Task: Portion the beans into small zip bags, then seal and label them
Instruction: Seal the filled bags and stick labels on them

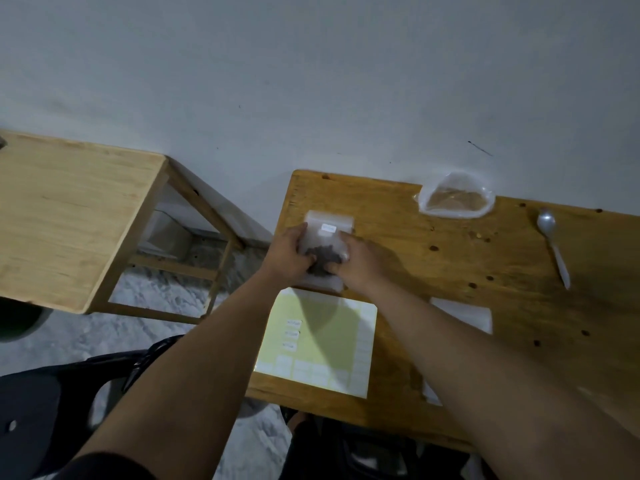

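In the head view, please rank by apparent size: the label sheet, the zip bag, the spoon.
1. label sheet, also nearest the camera.
2. zip bag, partly covered.
3. spoon, long but thin.

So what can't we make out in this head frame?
- White label on the small clear zip bag of dark beans: writing too small, blurred, head view.
- Bag's lower sides: hidden by left grip and right grip, head view.
- Written stickers on the yellow label sheet: too small, head view.
- Flat white sheet: partly hidden under the right forearm, head view.
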